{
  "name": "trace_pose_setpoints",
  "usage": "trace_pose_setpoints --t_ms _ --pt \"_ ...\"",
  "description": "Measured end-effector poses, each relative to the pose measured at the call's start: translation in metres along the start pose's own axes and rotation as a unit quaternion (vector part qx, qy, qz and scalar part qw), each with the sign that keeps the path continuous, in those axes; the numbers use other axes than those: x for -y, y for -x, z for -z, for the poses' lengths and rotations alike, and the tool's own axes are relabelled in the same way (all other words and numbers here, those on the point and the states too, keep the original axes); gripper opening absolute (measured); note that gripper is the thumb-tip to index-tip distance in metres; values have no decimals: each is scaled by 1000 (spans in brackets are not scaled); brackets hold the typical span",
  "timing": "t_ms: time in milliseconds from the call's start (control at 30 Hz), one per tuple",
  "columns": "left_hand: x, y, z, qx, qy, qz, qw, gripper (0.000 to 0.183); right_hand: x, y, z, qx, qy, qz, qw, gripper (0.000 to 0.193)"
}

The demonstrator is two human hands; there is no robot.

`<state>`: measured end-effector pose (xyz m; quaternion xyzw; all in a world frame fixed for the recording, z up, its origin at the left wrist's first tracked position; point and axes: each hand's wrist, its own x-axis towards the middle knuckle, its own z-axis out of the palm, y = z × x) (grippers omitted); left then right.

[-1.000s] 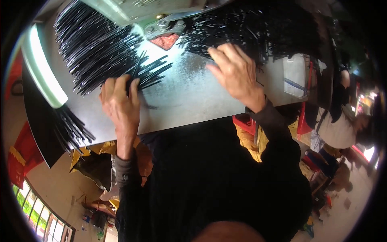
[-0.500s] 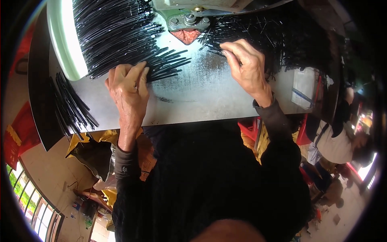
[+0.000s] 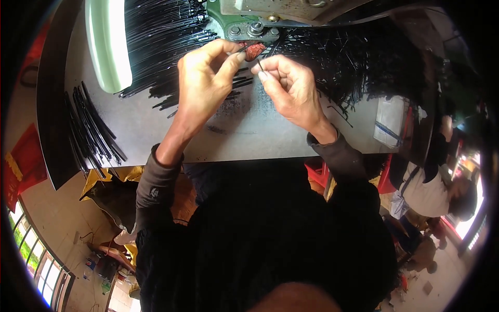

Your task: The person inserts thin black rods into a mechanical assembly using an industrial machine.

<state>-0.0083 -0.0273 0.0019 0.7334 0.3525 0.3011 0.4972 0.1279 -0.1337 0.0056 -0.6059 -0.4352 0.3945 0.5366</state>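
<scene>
My left hand is closed, its thumb and forefinger pinching the end of a thin black strip beside a crumpled red piece under the machine head. Just to the right, my right hand pinches another thin black strip, of which only a short length shows. Both hands are above the metal table, their fingertips close together but apart. A thick layer of long black strips lies left of the machine, partly hidden by my left hand. On the right spreads a tangled heap of black strips.
The green machine with bolts stands at the far middle. A pale curved guard lies over the left strips. Another bundle of black strips overhangs the table's front left edge. A white box sits at the right; a person is beyond.
My left hand has moved right and away from me, from the left strips to the machine head. My right hand has come left from the right heap, with a strip in its fingers.
</scene>
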Motion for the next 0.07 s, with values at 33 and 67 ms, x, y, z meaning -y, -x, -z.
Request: trace_pose_setpoints --t_ms 33,67 --pt "0 -4 -1 -2 -12 -20 1000 8 2 -3 2 21 -19 -19 999 10" --pt "-1 -7 -4 -3 -23 -41 999 8 3 -6 5 28 -26 -25 999 13"
